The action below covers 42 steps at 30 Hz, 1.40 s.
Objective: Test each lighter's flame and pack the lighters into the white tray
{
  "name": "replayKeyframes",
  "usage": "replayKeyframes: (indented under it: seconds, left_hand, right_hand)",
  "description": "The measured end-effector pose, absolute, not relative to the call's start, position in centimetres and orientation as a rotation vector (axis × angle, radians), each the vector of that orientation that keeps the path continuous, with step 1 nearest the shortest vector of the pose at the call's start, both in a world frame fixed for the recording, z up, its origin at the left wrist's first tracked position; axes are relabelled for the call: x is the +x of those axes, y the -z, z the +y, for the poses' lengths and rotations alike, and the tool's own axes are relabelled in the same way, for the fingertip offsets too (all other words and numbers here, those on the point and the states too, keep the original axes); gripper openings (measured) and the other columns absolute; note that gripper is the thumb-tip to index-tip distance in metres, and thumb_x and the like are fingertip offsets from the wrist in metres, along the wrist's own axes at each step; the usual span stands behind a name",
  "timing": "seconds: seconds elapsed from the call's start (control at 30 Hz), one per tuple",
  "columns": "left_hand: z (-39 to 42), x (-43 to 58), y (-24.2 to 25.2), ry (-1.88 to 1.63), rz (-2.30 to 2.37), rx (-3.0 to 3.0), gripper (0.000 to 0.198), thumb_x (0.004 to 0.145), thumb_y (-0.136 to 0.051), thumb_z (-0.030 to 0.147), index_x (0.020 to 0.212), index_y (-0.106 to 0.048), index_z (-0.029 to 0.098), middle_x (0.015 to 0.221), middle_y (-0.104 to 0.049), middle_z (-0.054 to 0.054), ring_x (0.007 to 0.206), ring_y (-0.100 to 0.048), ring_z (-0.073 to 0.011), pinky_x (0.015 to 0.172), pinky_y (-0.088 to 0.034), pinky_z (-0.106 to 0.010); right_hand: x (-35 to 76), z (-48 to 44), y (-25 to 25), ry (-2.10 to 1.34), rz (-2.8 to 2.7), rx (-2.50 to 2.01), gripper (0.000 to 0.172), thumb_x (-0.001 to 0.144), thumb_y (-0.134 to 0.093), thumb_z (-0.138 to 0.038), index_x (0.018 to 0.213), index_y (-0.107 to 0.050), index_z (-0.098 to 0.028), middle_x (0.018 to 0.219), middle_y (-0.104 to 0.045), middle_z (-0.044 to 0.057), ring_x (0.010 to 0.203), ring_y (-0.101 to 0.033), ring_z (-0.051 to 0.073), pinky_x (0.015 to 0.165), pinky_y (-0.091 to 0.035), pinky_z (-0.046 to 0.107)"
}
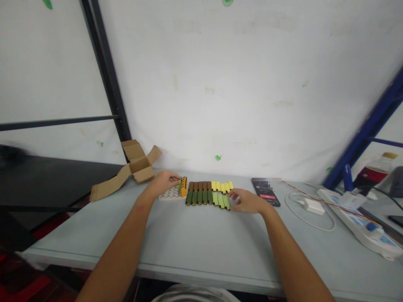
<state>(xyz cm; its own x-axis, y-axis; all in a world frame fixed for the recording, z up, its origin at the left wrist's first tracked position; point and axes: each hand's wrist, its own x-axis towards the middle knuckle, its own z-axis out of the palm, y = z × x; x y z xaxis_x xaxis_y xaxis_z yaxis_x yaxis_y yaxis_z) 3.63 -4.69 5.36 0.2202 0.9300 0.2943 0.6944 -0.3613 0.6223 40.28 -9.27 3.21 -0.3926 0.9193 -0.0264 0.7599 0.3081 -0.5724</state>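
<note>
My left hand [164, 183] is closed in a pinch on a small light green cylinder [180, 185], over a pale tray with round hollows [170, 193]. Orange cylinders [184, 188] stand in a row at the tray's right end. My right hand [247, 201] has its fingers curved but apart, beside a row of light green cylinders [221, 200]; whether a fingertip touches the last one I cannot tell. Dark green cylinders [199, 198] lie left of these. Behind them are rows of brown cylinders [200, 186] and yellow cylinders [222, 186].
An unfolded cardboard box [141, 170] sits at the back left of the grey table [201, 243]. To the right lie a phone [266, 193], a white charger with its cable [313, 206] and a power strip [355, 224]. A white wall [220, 92] rises behind.
</note>
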Motion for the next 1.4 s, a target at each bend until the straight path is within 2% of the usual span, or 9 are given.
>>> replayKeyframes:
  seconds: [0.07, 0.17, 0.33, 0.4, 0.67, 0.83, 0.97, 1.2, 1.4]
  left_hand:
    - [-4.7, 3.7, -5.3, -0.942, 1.540, 2.160, 0.029, 0.066, -0.070, 0.041, 0.086, -0.075, 0.020, 0.075, -0.076, -0.006, 0.073, -0.070, -0.0247, 0.068, -0.052, -0.031]
    - [-4.7, 3.7, -5.2, -0.983, 1.554, 2.164, 0.033, 0.065, -0.071, 0.038, 0.094, -0.072, 0.022, 0.071, -0.074, -0.003, 0.067, -0.068, -0.0221, 0.065, -0.051, -0.030]
    - [-4.6, 2.6, -5.2, -0.986, 1.506, 2.094, 0.041, 0.065, -0.068, 0.038, 0.101, -0.070, 0.019, 0.072, -0.073, -0.003, 0.068, -0.068, -0.0217, 0.064, -0.052, -0.030]
    - [-4.4, 2.1, -5.2, -1.025, 1.516, 2.063, 0.044, 0.067, -0.064, 0.038, 0.106, -0.069, 0.017, 0.074, -0.073, -0.003, 0.070, -0.069, -0.0215, 0.064, -0.053, -0.030]
    - [-4.1, 3.1, -4.6, -1.020, 1.622, 2.113, 0.040, 0.074, -0.057, 0.041, 0.102, -0.070, 0.017, 0.069, -0.072, -0.003, 0.067, -0.068, -0.0216, 0.062, -0.050, -0.029]
    - [-4.1, 2.9, -4.7, -1.064, 1.639, 2.091, 0.039, 0.075, -0.053, 0.038, 0.104, -0.068, 0.016, 0.072, -0.073, -0.004, 0.069, -0.069, -0.0216, 0.063, -0.049, -0.029]
    - [-4.2, 2.9, -5.0, -1.115, 1.614, 2.064, 0.038, 0.074, -0.055, 0.039, 0.101, -0.069, 0.016, 0.074, -0.073, -0.004, 0.068, -0.070, -0.0216, 0.062, -0.050, -0.029]
    - [-4.2, 3.2, -4.9, -1.087, 1.601, 2.116, 0.038, 0.077, -0.052, 0.040, 0.101, -0.069, 0.016, 0.073, -0.072, -0.004, 0.068, -0.069, -0.0209, 0.064, -0.049, -0.029]
    - [-4.1, 3.2, -4.9, -1.038, 1.606, 2.105, 0.040, 0.079, -0.050, 0.041, 0.102, -0.069, 0.014, 0.076, -0.073, -0.006, 0.069, -0.070, -0.0223, 0.064, -0.050, -0.030]
  right_hand:
    - [39.8, -9.5, -3.2, -0.750, -2.289, -1.555, 0.054, 0.062, -0.078, -0.028, 0.112, -0.062, -0.015, 0.105, -0.067, 0.009, 0.077, -0.062, 0.018, 0.066, -0.044, 0.028]
    - [38.8, -9.7, -3.0, -0.634, -2.278, -1.604, 0.051, 0.060, -0.081, -0.036, 0.103, -0.064, -0.014, 0.097, -0.068, 0.009, 0.076, -0.061, 0.019, 0.064, -0.041, 0.028]
    - [38.3, -9.5, -2.7, -0.558, -2.258, -1.665, 0.012, 0.065, -0.070, -0.018, 0.073, -0.062, -0.017, 0.075, -0.066, 0.004, 0.066, -0.057, 0.015, 0.057, -0.035, 0.025]
    - [38.6, -9.3, -2.7, -0.567, -2.238, -1.661, 0.008, 0.064, -0.066, -0.012, 0.066, -0.060, -0.017, 0.069, -0.064, 0.002, 0.063, -0.056, 0.014, 0.056, -0.033, 0.024]
    - [38.7, -8.9, -2.4, -0.582, -2.199, -1.792, 0.010, 0.069, -0.059, -0.009, 0.063, -0.060, -0.017, 0.064, -0.064, 0.004, 0.064, -0.059, 0.017, 0.056, -0.033, 0.026]
    - [38.7, -8.6, -2.0, -0.408, -2.081, -1.896, 0.003, 0.072, -0.063, -0.015, 0.071, -0.061, -0.017, 0.078, -0.070, 0.012, 0.073, -0.063, 0.022, 0.061, -0.037, 0.029]
    - [39.5, -7.8, -2.7, -0.308, -1.863, -1.690, 0.009, 0.077, -0.061, -0.024, 0.072, -0.055, -0.018, 0.080, -0.067, 0.009, 0.075, -0.061, 0.021, 0.068, -0.042, 0.030]
    - [38.5, -8.0, -3.7, -0.901, -1.269, -1.071, 0.046, 0.078, -0.059, -0.064, 0.098, -0.044, -0.025, 0.072, -0.061, -0.002, 0.063, -0.056, 0.015, 0.055, -0.049, 0.027]
    - [37.2, -8.5, -3.7, -1.048, -1.144, -0.864, 0.042, 0.080, -0.060, -0.060, 0.102, -0.042, -0.029, 0.074, -0.057, -0.005, 0.063, -0.054, 0.012, 0.051, -0.045, 0.020]
